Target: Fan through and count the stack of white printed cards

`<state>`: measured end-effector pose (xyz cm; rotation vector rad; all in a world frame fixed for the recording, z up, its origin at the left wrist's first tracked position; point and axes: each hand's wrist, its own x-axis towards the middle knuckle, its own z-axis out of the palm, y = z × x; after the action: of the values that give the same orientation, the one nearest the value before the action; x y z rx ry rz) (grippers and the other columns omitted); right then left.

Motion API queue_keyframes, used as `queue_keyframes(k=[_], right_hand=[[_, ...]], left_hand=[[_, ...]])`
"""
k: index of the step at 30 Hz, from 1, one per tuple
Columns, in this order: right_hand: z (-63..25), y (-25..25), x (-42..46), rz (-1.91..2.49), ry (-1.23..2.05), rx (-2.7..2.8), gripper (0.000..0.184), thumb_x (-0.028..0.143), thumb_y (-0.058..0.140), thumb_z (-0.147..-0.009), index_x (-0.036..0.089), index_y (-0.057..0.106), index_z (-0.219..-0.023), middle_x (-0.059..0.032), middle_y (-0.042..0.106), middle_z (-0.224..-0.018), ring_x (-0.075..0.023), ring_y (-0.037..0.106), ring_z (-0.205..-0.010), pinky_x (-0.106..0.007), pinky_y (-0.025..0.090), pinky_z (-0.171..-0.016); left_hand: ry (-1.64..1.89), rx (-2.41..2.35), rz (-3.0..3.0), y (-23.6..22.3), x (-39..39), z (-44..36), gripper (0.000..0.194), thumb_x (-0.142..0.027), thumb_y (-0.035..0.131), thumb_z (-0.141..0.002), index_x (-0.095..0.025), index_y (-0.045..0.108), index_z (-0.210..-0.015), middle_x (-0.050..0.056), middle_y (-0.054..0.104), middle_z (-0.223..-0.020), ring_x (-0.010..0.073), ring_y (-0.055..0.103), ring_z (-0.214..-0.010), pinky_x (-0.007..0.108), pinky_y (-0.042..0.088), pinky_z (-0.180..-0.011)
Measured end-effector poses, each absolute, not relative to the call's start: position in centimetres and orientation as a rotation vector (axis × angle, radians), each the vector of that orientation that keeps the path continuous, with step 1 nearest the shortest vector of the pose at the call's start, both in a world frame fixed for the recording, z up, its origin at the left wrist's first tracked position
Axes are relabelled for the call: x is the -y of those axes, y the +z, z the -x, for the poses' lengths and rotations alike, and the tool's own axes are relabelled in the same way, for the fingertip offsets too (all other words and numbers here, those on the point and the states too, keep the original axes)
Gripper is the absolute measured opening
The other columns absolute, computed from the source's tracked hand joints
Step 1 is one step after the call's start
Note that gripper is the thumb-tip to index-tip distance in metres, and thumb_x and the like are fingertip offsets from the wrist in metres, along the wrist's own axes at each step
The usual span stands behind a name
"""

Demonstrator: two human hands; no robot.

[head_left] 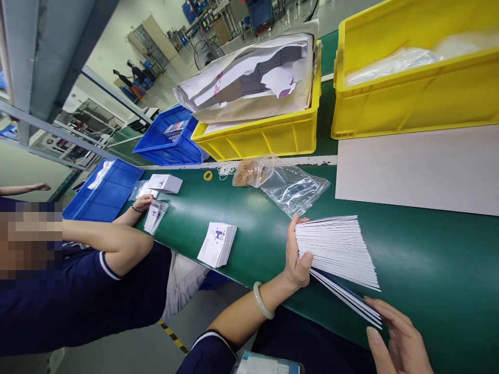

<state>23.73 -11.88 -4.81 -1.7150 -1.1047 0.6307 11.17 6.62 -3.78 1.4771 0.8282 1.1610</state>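
My left hand [298,254] grips one end of a thick stack of white booklets [337,252], whose far ends fan apart. A gap divides the stack, and a dark blue face shows on the lower section [346,298]. At that section's free end is my right hand [401,332], its fingers above and its thumb below the booklet edges. How firmly it pinches them is hard to see. To the left, a neat pile of printed white booklets [216,244] lies on the green table [268,234]. A clear plastic bag [292,184] with rubber bands lies beyond my left hand.
A co-worker [117,275] on the left holds a small bagged pack [156,215] beside another booklet pile [166,183]. Yellow crates [259,137] and blue bins [109,189] line the back. A pale board [417,166] lies at right; loose rubber bands [208,175] lie near the bag.
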Motion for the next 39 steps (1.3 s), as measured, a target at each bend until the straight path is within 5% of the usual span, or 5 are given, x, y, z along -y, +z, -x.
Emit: queue_keyframes(k=[5, 9, 18, 25, 39], right_hand=[[-23.6, -4.0, 10.9, 1.696, 0.646, 1.074, 0.060, 0.039, 0.049, -0.106, 0.030, 0.030, -0.162, -0.0048, 0.060, -0.121, -0.0179, 0.061, -0.113, -0.024, 0.055, -0.089], [-23.9, -3.7, 10.7, 1.696, 0.662, 1.110, 0.055, 0.038, 0.048, -0.107, 0.035, 0.034, -0.161, -0.0023, 0.060, -0.117, -0.0148, 0.060, -0.111, -0.019, 0.054, -0.087], [-23.9, -4.4, 11.2, 1.720, 0.590, 1.071, 0.035, 0.041, 0.054, -0.103, 0.027, 0.057, -0.135, -0.0092, 0.056, -0.127, -0.0269, 0.056, -0.118, -0.033, 0.053, -0.082], [-23.9, -4.1, 10.2, 1.703, 0.653, 1.061, 0.056, 0.042, 0.047, -0.106, 0.027, 0.036, -0.158, -0.0084, 0.058, -0.123, -0.0269, 0.059, -0.113, -0.036, 0.053, -0.086], [-24.0, -4.1, 11.0, 1.682, 0.632, 1.048, 0.038, 0.041, 0.048, -0.106, 0.027, 0.051, -0.141, -0.0095, 0.056, -0.134, -0.0297, 0.057, -0.122, -0.037, 0.052, -0.086]], left_hand=[[1.163, -0.826, -1.490, -3.5, -6.7, -11.2, 0.082, -0.067, 0.049, -0.095, -0.017, 0.029, -0.156, 0.015, 0.050, -0.144, 0.0322, 0.051, -0.129, 0.047, 0.039, -0.112], [1.167, -0.824, -1.502, -3.4, -6.7, -11.2, 0.081, -0.067, 0.049, -0.096, -0.017, 0.029, -0.156, 0.015, 0.051, -0.143, 0.0309, 0.053, -0.126, 0.045, 0.041, -0.110], [1.166, -0.820, -1.512, -3.4, -6.7, -11.2, 0.080, -0.067, 0.049, -0.095, -0.018, 0.029, -0.156, 0.015, 0.051, -0.142, 0.0293, 0.056, -0.119, 0.043, 0.044, -0.105], [1.149, -0.842, -1.529, -3.4, -6.7, -11.1, 0.083, -0.068, 0.048, -0.094, -0.016, 0.028, -0.155, 0.017, 0.051, -0.142, 0.0320, 0.055, -0.122, 0.047, 0.044, -0.107], [1.117, -0.884, -1.524, -3.6, -6.7, -11.2, 0.088, -0.072, 0.046, -0.092, -0.014, 0.027, -0.154, 0.018, 0.052, -0.141, 0.0326, 0.056, -0.120, 0.048, 0.045, -0.106]])
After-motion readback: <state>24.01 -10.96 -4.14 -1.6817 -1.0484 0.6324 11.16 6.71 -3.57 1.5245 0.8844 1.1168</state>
